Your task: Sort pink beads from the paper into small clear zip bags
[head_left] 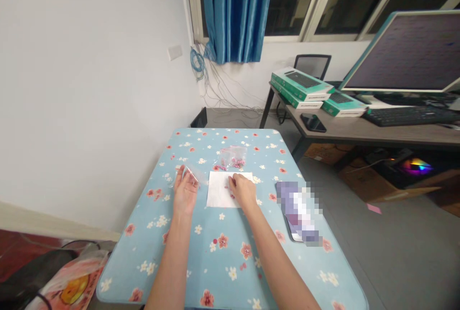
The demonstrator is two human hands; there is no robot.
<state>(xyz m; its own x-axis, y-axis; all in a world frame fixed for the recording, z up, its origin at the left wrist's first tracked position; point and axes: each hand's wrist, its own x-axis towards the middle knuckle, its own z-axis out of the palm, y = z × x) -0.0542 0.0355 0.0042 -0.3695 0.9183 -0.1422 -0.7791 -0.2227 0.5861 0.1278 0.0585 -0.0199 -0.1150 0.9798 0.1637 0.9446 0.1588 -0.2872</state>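
Note:
My left hand (186, 190) is turned palm up at the left of the white paper, its fingers closed on a small clear plastic bag (196, 175). Over the right part of the white paper (218, 195) is my right hand (243, 189), fingertips pinched together close to the sheet. A few small pink beads (232, 196) lie on the paper by those fingertips. Whatever the pinch may hold is too small to make out. Just beyond the paper lies another clear bag (234, 155) with pink beads (238, 162) in and around it.
A flower-patterned blue cloth covers the table (201, 257). On its right side lies a phone-like item (298, 212), blurred out. A desk (338, 130) beyond holds keyboard boxes (302, 85), a phone (313, 122), a keyboard (413, 114) and a monitor (406, 51). A wall stands at left.

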